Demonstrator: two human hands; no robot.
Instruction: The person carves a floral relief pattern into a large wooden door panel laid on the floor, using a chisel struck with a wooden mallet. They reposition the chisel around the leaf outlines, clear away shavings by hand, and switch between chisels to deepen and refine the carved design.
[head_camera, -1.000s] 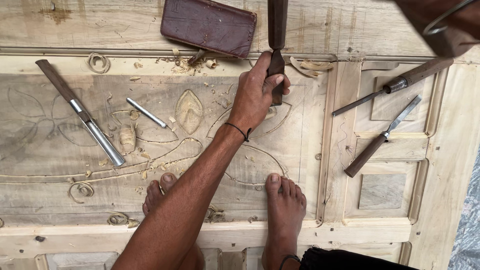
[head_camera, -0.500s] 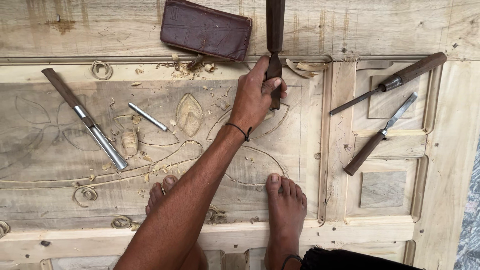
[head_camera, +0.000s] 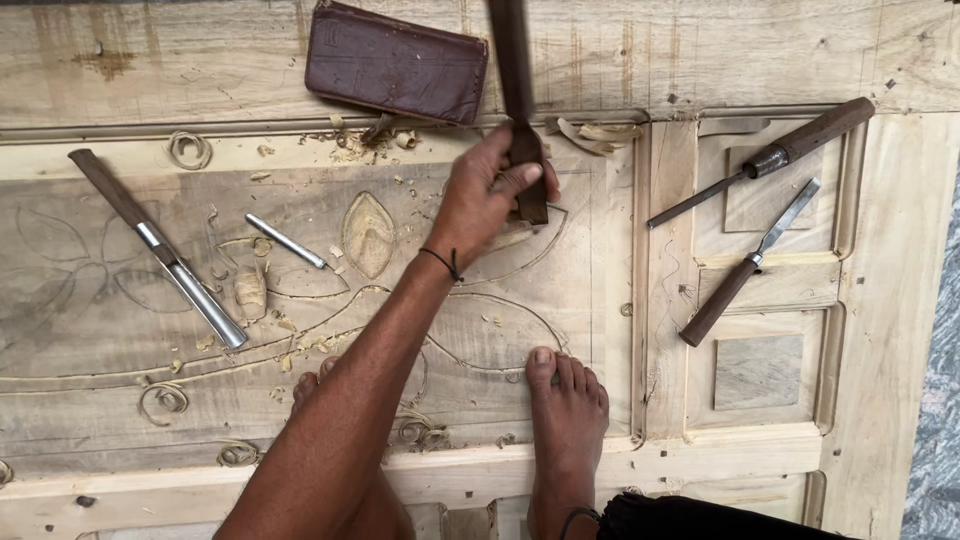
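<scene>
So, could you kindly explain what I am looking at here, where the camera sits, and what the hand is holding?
There is no machine here: a person is working with bare hands, and the single picture comes from a camera on that person's head, looking straight down. One forearm reaches in from below, and its hand grips a dark-handled chisel set against a carved wooden door panel; which hand it is I cannot tell for sure. The person's bare foot rests on the panel. Lying on the wood are a large gouge, a small metal tool, two more chisels at the right, a dark brown block at the top, and curled wood shavings.
</scene>
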